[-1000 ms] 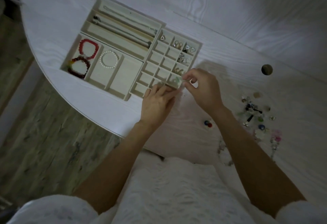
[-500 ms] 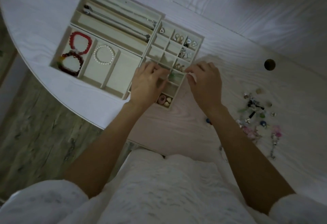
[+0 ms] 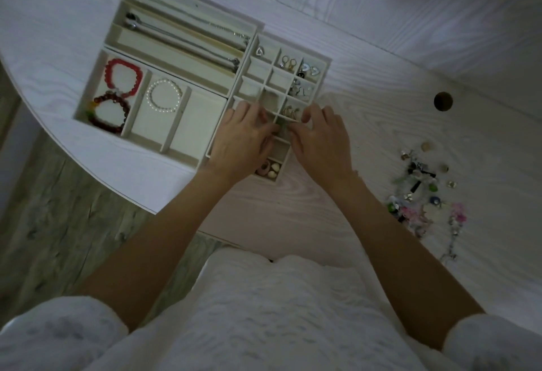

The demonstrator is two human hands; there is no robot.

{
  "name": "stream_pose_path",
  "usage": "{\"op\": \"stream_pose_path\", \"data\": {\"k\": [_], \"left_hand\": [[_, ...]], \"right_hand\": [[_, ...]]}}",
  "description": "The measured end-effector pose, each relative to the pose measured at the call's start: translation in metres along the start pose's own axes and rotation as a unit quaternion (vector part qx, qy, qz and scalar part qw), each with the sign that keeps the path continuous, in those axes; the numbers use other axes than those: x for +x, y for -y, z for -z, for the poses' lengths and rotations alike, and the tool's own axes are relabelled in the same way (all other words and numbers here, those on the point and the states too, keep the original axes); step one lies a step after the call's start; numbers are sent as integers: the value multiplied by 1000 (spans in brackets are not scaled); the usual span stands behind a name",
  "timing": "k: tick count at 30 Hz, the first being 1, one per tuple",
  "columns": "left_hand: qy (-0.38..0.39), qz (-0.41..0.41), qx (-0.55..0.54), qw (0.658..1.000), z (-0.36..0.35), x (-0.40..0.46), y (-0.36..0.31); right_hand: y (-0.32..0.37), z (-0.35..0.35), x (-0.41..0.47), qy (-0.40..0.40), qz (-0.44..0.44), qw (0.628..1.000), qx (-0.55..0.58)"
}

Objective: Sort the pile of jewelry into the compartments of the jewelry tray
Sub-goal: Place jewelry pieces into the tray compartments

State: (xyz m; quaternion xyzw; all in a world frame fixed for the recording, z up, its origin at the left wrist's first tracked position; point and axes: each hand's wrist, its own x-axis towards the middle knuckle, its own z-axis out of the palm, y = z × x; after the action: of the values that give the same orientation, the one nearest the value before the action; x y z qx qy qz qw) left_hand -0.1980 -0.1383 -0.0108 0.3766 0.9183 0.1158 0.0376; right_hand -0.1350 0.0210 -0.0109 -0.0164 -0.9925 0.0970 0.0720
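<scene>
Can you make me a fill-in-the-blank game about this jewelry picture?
1. The white pearl bracelet lies in the compartment just to the ____ of the red bracelet.
2. The unsorted jewelry pile sits on the table, on the ____ side of the picture.
3. Both hands, left hand and right hand, meet over the ____ compartments of the jewelry tray.

Missing words: right; right; small

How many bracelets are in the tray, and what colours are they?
Red bracelet: 1
Dark brown bracelet: 1, with a green and an orange bead
White pearl bracelet: 1
Total: 3 bracelets. The red and the dark brown share one compartment of the jewelry tray; the pearl one lies in the next.
</scene>
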Motion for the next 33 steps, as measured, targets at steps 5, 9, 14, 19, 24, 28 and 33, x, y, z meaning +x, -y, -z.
{"op": "stream_pose_path", "data": {"k": [5,9,14,19,24,28,33], "left_hand": [[-1,-11,3,1000,2,-3,0],[-10,-21,6,1000,3,-2,-1],[12,-49,7,999,0,-3,-4],[37,-64,32,997,1,3,0],[-4,-73,24,997,-3,-2,-4],[-23,-27,-27,999,-12,-15,-23],[30,65,-80,994,-12,-20,-45]], "right_hand": [[-1,2,-8,-26,4,1000,-3],[1,-3,-11,6,-12,999,-42],[3,-4,-14,6,-16,999,-37],[4,-4,-16,3,-31,999,-37],[7,0,-22,21,-86,995,52],[-10,27,-52,-22,-162,977,135],[-72,52,-116,-28,-323,942,87]]}}
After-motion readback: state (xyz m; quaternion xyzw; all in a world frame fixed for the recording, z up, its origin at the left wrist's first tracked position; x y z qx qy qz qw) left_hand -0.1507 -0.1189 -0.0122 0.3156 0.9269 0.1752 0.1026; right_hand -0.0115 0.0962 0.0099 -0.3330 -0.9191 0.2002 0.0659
